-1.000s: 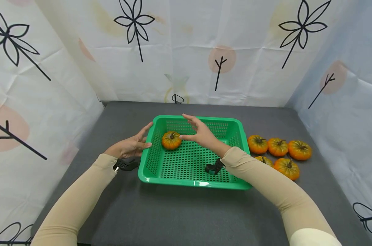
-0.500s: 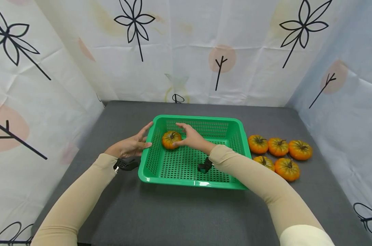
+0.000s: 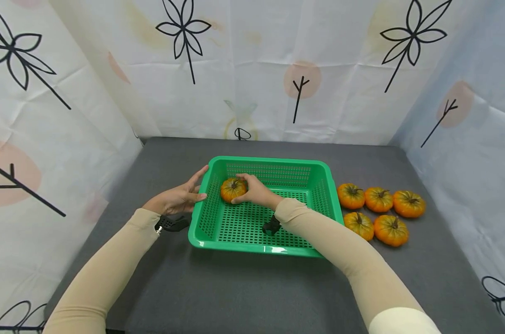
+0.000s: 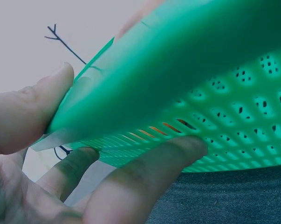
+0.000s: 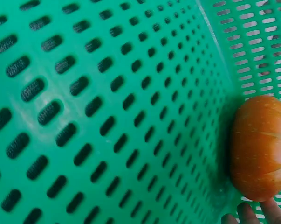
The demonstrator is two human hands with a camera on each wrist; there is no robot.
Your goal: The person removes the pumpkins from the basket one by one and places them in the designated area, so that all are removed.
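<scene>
A small orange pumpkin [image 3: 232, 189] sits at the left end inside a green plastic basket [image 3: 262, 250]. My right hand [image 3: 256, 191] reaches into the basket and grips the pumpkin, with the thumb on its near side and fingers on its far side. In the right wrist view the pumpkin [image 5: 260, 149] shows at the right edge, fingertips [image 5: 247, 214] beside it. My left hand [image 3: 178, 197] holds the basket's left side. The left wrist view has the thumb [image 4: 56, 91] at the rim and fingers under it against the slotted outer wall [image 4: 233, 121].
Several more pumpkins [image 3: 378, 199] stand in two rows on the dark grey table [image 3: 235, 292], just right of the basket. Printed white cloth [image 3: 256, 69] surrounds the table at the back and both sides. Black cameras [image 3: 271, 226] are strapped to both wrists.
My right hand has moved left and down inside the basket and closed around the pumpkin there. The left hand and the basket have stayed in place.
</scene>
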